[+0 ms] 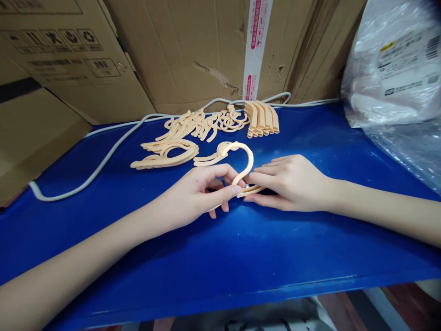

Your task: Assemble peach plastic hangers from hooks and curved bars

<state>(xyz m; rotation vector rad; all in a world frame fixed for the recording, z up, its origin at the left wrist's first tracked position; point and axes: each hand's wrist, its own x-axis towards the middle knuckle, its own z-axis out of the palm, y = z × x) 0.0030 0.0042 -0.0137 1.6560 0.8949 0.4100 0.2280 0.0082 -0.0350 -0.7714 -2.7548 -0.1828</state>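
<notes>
My left hand (pixel 210 188) pinches a cream plastic clothes hanger (pixel 250 161) near the base of its curved hook, which points up. My right hand (pixel 285 181) closes around the hanger's arm on the other side, with the fingers covering most of that piece. A small shiny spot shows at the joint between both hands. Just behind them lies a small cream hanger piece (pixel 210 160) on the blue surface. To its left rests a stack of cream hangers (pixel 165 158). Much of the held hanger is hidden by my fingers.
Behind are a pile of loose hanger arms (pixel 182 125), several hooks (pixel 232 120) and a neat stack of curved arms (pixel 262 120). A white cable (pixel 103 168) runs along the back and left. Cardboard boxes (pixel 193 46) stand behind; a plastic-wrapped package (pixel 396 69) sits at right.
</notes>
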